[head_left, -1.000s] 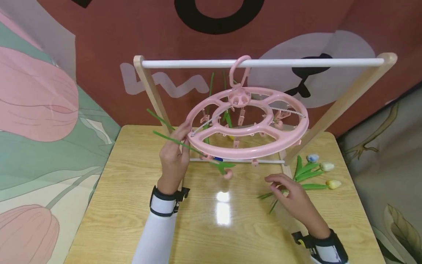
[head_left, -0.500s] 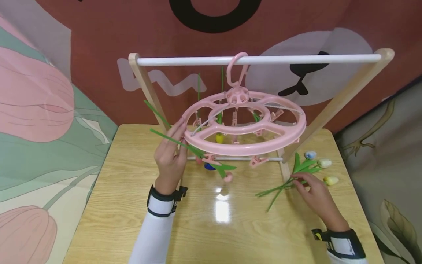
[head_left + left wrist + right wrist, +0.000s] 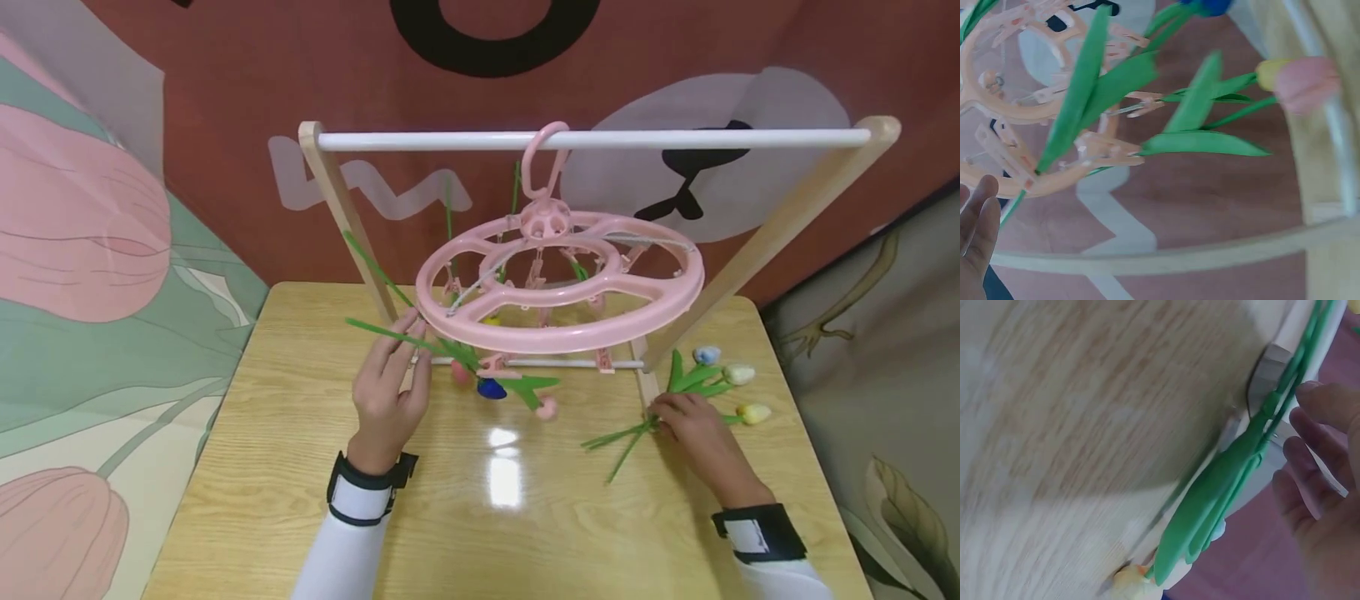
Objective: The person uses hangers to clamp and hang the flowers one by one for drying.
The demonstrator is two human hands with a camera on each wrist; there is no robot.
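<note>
Right hand point(image 3: 693, 437) has moved onto the loose tulips point(image 3: 699, 381), below and right of the pink hanger point(image 3: 562, 340): unclipped flowers now within reach. Fingers bent at stems, no firm grip visible. Left hand point(image 3: 386, 392) open by hanger's left rim. Hanger glossy ringed plastic; leaves tapered; worktop point(image 3: 300, 500) shiny woodgrain.

In the head view, even, moderately bright light falls from above, leaving a white glare patch point(image 3: 504, 481) on the glossy table point(image 3: 300, 500) and a sheen on the ring point(image 3: 562, 340). Both wrist views look hazier and softer; the left bows the post point(image 3: 1147, 263) into a curve, the right shows a broad, soft-edged shadow across the table.
</note>
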